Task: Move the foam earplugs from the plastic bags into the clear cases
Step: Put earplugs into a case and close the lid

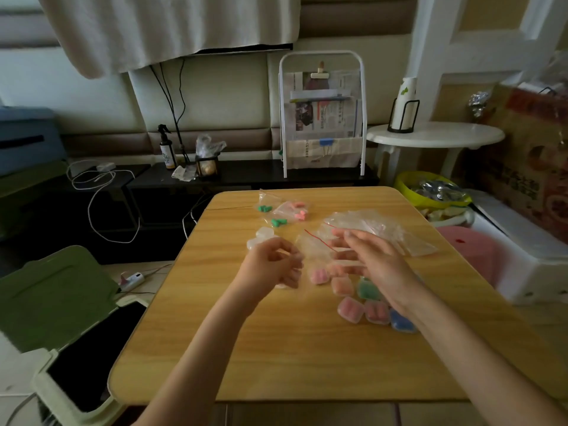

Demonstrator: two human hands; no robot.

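Hands meet over a wooden table (307, 348) that fills the middle of the frame in the head view. At centre left, the left hand (270, 267) has its fingers curled, and they seem to pinch the edge of a clear plastic bag (310, 247) with a red seal line; motion blur keeps me from telling more. Right of centre, the right hand (372, 259) is spread with fingers straight and relaxed, hovering over or brushing the same bag; whether it touches I cannot tell.

Beneath and below the right hand lies a cluster of filled clear cases (349, 309), holding pink, green and blue earplugs. Just left of the left hand sit empty clear cases (264, 233). Toward the upper middle of the table, small bags with green earplugs (264, 208) and pink earplugs (299, 215) lie near each other. A heap of emptied bags (384, 226) spreads to the right of centre.

In the upper middle of the frame stands a white newspaper rack (322, 118); at upper right, a round white side table (436, 135).
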